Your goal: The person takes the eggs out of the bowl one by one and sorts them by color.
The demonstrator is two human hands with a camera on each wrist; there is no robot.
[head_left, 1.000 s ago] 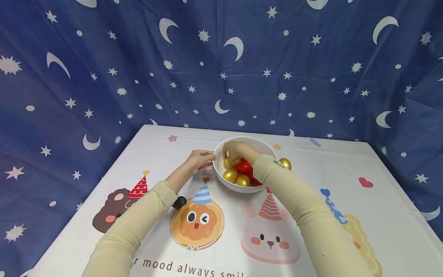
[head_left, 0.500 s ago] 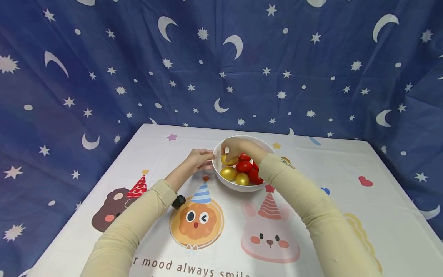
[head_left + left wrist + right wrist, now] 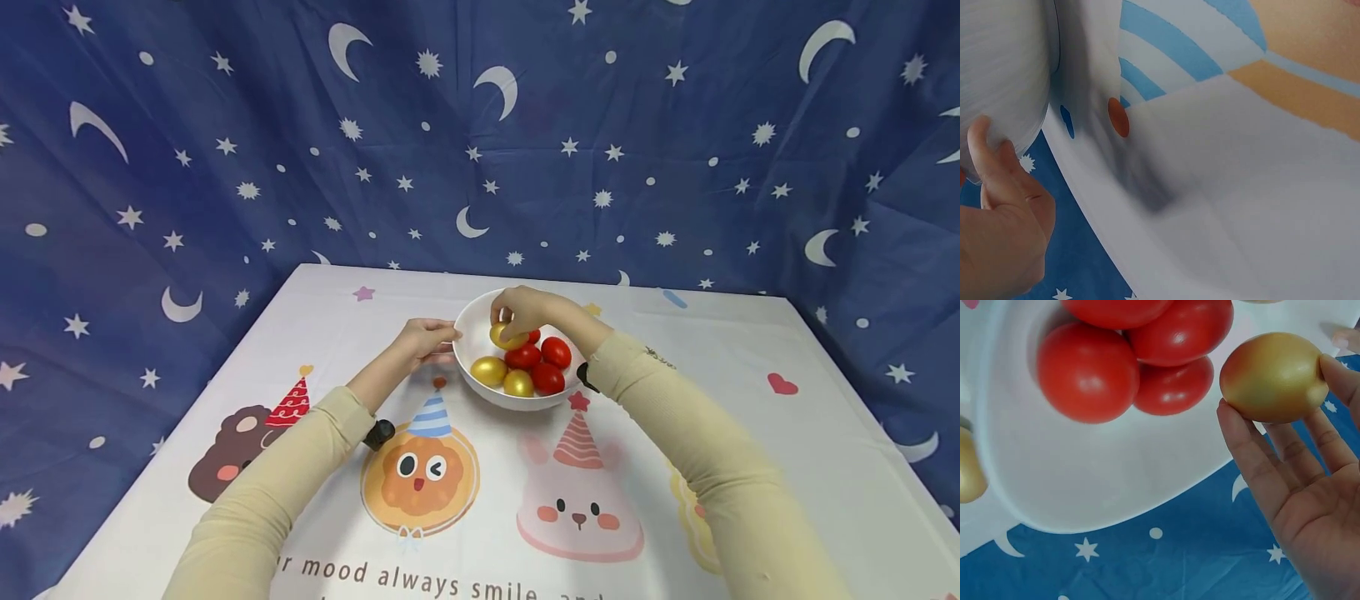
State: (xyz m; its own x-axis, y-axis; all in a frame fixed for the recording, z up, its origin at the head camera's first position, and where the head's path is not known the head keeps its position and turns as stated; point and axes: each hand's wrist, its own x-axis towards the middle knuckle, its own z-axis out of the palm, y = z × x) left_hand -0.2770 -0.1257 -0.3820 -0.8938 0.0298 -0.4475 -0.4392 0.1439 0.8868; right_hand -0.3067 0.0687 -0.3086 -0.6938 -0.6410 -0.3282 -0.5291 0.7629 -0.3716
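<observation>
A white bowl [image 3: 480, 392] stands toward the far side of the table. My left hand [image 3: 420, 342] holds it at its left rim; in the left wrist view the fingers [image 3: 982, 140] touch the outer wall. Over the bowl's inside, my right hand [image 3: 525, 308] pinches a golden egg [image 3: 1272, 378] between thumb and fingertips, raised off the others. Below it in the bowl lie several red eggs [image 3: 547, 379] and two golden eggs [image 3: 489, 371]. Another golden egg [image 3: 969, 469] lies outside the bowl on the table; my right forearm hides it in the head view.
A white tablecloth [image 3: 450, 575] printed with cartoon animals and lettering covers the table. Behind it hangs a blue curtain [image 3: 420, 100] with moons and stars. A small black device [image 3: 380, 434] shows beside my left wrist.
My right hand has lifted the golden egg a little and shifted it right, uncovering more red eggs. The left hand stays at the bowl's rim. The head view has shifted slightly.
</observation>
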